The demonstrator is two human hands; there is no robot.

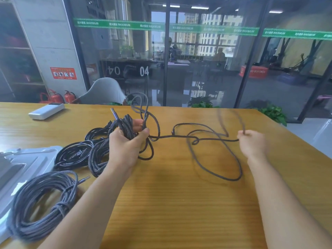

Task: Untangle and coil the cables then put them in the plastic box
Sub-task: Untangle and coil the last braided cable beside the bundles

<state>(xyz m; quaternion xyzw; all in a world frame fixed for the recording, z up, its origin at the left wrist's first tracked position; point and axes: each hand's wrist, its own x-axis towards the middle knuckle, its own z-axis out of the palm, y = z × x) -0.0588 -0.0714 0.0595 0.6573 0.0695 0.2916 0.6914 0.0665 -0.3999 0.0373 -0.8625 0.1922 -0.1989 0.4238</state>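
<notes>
Wooden table [179, 194], glass-walled office: left hand [125, 142] clamps a half-wound bundle of limp braided cable [206, 139]; right hand [251, 141], well apart, pinches its slack. Best gripped near the bundle, probably light.

Wooden table [179, 203], glass wall [206, 60], grey chair [104, 92], possibly gym beyond.

Left hand [128, 141] grips a bunched braided cable [206, 139], the loose run looping over the bench [170, 203] to the right hand [251, 142] at 3 o'clock, pinching it. Coiled cables [45, 203] and a plastic box [23, 162] sit at 8 o'clock, power bank [46, 110] at 10.
</notes>
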